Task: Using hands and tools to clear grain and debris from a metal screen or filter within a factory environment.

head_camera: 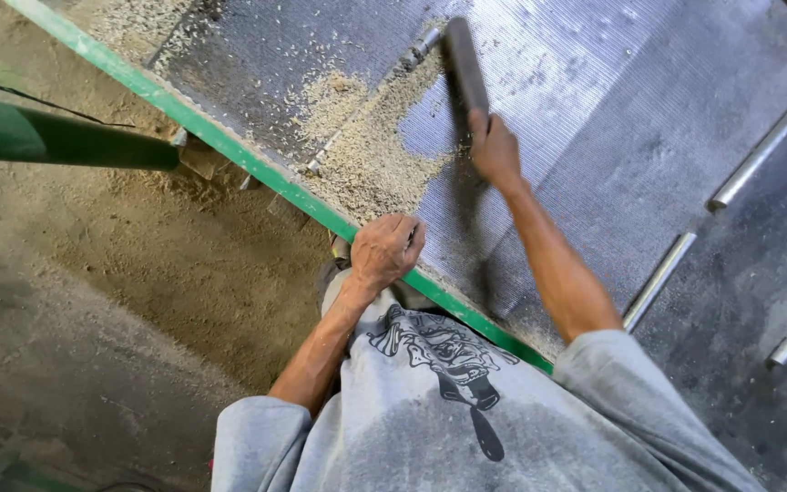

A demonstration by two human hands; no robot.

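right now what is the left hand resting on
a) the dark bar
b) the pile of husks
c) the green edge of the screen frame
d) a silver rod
c: the left hand is closed over the green frame edge, while the right hand holds the dark bar out over the mesh by the pile of husks.

A perforated screen deck fills the right and upper part of the view, bounded on its left by a frame rail running diagonally. Husk debris lies on the deck just right of the rail. The right hand holds a dark bar just right of the debris. The left hand rests on the rail, nearer the person. Metal rods lie across the deck at far right. Left of the rail lies the dusty floor, with a pipe above it at far left.
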